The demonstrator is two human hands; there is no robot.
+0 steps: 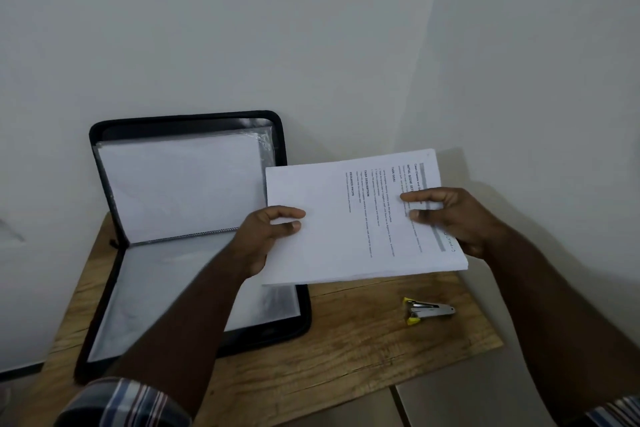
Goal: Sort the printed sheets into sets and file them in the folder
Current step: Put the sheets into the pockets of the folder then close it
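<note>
Item 1: black zip-edged folder (pixel 194 116) with clear plastic sleeves, open in an L. Its upper half leans upright against the pale wall (pixel 311 28); its lower half lies flat on the small wooden table (pixel 346 350), probably so the sleeves stay reachable.

Item 2: stack of white printed sheets (pixel 329 246), held in the air just right of the folder, its near-left corner overlapping the folder's lower half. Text runs sideways to the viewer; the headings are only partly legible.

Item 3: left hand (pixel 266 236), pinching the stack's folder-side edge, thumb on top.

Item 4: right hand (pixel 450 218), gripping the far edge, thumb and a finger on the top page. 2 hands likely keep the loose pages squared for sorting.

Item 5: yellow-and-metal stapler (pixel 427 310), on the table right of the folder, below the stack, untouched.
</note>
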